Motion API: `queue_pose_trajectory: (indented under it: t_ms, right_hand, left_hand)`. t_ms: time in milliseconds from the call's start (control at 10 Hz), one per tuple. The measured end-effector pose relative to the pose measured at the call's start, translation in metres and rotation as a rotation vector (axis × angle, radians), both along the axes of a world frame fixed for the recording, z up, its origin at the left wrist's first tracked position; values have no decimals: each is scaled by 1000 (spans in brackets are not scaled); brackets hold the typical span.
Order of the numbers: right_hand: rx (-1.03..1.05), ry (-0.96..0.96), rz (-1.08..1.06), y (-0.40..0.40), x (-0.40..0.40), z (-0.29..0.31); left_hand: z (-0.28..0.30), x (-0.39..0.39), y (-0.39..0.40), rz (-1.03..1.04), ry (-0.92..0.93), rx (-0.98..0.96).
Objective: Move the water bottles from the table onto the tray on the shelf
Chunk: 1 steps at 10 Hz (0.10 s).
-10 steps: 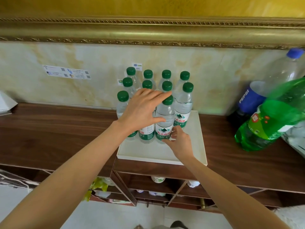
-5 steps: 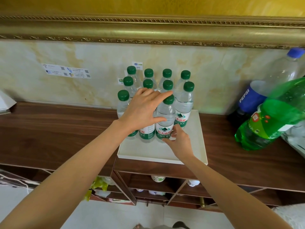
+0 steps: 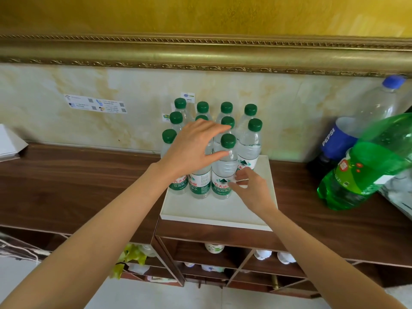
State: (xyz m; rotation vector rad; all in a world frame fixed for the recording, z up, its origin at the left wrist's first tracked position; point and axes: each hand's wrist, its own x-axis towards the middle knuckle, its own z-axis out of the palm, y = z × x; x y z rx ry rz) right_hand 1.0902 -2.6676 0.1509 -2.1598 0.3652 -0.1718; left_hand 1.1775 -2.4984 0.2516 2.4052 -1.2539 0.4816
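The right hand [image 3: 250,192] touches with its fingertips [image 3: 239,177] the lower right side of the near-row clear plastic water bottle with a green cap [image 3: 224,170]; whether the fingers pinch it or only rest against it I cannot tell. The left hand [image 3: 191,148] lies spread over the tops of the bottles just to the left, its fingers straight and its thumb against the shoulder of that same bottle. This bottle stands upright at the right end of the near row of a tight group of green-capped water bottles [image 3: 214,121]. The whole group stands on the far part of a white rectangular tray [image 3: 214,211], which lies on the dark brown wooden shelf [image 3: 66,186]. At the far right, well apart from the tray, a large clear Pepsi bottle with a blue cap [image 3: 356,126] and a large green plastic soda bottle [image 3: 365,166] lean on the shelf.
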Motion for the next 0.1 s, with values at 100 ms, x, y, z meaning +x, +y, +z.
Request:
queue_pose_trajectory:
  t_ms: [100]
  right_hand:
    - [49,-179,-34,-9,-10,46]
  left_hand:
    - [17,-5,3,3,78,-164]
